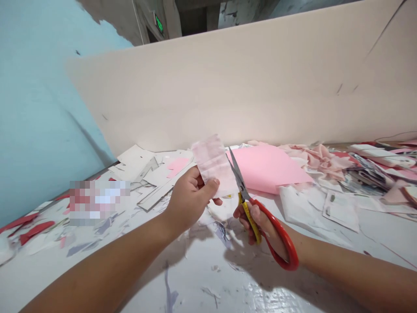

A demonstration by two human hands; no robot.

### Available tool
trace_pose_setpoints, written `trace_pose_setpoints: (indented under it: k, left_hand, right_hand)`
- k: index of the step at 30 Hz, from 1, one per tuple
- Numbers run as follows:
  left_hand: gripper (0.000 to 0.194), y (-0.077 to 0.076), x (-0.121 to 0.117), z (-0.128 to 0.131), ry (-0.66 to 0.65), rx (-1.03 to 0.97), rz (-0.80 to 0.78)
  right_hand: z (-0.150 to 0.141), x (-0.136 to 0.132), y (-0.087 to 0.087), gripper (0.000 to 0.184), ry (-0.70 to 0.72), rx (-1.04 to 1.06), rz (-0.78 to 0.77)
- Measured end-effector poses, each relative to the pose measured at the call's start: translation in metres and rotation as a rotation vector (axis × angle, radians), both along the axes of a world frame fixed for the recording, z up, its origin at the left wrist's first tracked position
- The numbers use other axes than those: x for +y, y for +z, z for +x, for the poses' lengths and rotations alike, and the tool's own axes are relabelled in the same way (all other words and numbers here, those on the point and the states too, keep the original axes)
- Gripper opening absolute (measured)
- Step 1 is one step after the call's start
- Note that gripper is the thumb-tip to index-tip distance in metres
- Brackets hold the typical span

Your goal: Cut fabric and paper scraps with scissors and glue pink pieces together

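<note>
My left hand (192, 193) pinches a small pale pink piece of fabric or paper (216, 163) between thumb and fingers, holding it up above the table. In my right hand (257, 221) is a pair of scissors (275, 230) with red handles, one of them partly wrapped in yellow. Its blades point up and away, slightly parted, right beside the pale piece's right edge. Whether the blades touch the piece I cannot tell. Behind them lies a larger bright pink sheet (267, 167).
Scraps of white card (135, 163) and red pieces (36, 231) litter the white table (192, 278) at left. Crumpled peach fabric (317, 158), white sheets (342, 211) and a white power strip (382, 155) lie at right. A pale board (228, 87) stands along the back.
</note>
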State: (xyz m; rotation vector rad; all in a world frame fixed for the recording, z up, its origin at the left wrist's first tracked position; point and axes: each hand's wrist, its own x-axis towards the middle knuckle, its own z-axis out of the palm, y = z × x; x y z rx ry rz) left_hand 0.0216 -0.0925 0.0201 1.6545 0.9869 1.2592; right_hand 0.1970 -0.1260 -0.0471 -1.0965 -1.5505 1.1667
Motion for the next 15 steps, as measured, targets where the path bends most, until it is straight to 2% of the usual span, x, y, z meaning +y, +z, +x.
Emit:
trace_pose_setpoints:
  k: [4,10,15]
  left_hand:
    - [0.019,0.001,-0.001,0.000,0.012,0.014,0.004]
    - [0.017,0.001,-0.003,0.000,0.009,0.017,0.014]
    - [0.016,0.000,-0.002,-0.001,-0.013,0.008,-0.001]
  right_hand:
    - [-0.001,-0.007,0.004,0.043,0.149,-0.021,0.020]
    - [0.000,-0.009,-0.001,0.044,0.115,-0.053,0.078]
    - [-0.003,-0.012,0.002,0.047,0.114,-0.095,0.140]
